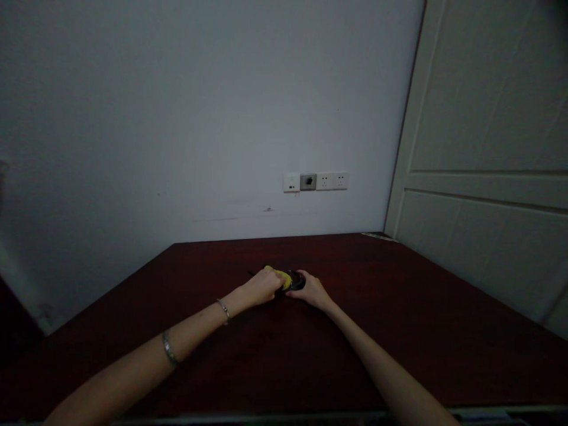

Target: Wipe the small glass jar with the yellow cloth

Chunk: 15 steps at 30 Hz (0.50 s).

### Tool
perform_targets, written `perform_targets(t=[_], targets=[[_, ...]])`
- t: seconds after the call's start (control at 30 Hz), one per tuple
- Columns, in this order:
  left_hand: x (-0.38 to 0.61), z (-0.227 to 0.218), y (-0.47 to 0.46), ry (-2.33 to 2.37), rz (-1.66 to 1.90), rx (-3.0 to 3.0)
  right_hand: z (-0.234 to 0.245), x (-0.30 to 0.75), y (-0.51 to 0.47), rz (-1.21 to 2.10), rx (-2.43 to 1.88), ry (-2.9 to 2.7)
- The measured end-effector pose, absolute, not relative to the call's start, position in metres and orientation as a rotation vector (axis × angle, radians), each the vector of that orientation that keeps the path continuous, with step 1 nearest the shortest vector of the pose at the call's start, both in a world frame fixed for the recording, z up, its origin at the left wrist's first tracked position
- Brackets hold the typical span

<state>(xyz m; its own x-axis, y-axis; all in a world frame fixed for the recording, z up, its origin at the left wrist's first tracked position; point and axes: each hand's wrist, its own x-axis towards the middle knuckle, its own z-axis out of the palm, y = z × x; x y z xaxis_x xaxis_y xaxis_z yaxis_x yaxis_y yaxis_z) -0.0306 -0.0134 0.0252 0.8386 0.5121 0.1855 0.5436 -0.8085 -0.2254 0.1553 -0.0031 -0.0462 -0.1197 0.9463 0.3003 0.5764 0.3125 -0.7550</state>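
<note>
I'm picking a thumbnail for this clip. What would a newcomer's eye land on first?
Two bare arms run up the dark red table and meet near its middle, where the left hand and right hand touch a small black object with a yellow thing against it. Above them, a row of wall sockets breaks the pale wall; a panelled door fills the right side.

No text, label, brand or number can be read anywhere. The wall plates [315,181] in the middle of the frame are too small and dim to show any marking. The yellow and black thing [287,279] on the counter [399,296] is too blurred to show any lettering.
</note>
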Motion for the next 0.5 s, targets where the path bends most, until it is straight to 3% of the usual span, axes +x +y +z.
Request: perform_targets(t=[0.5], targets=[[-0.026, 0.040, -0.027, -0.956, -0.102, -2.748, -0.049, 0.153, -0.004, 0.603, -1.331, -1.781]])
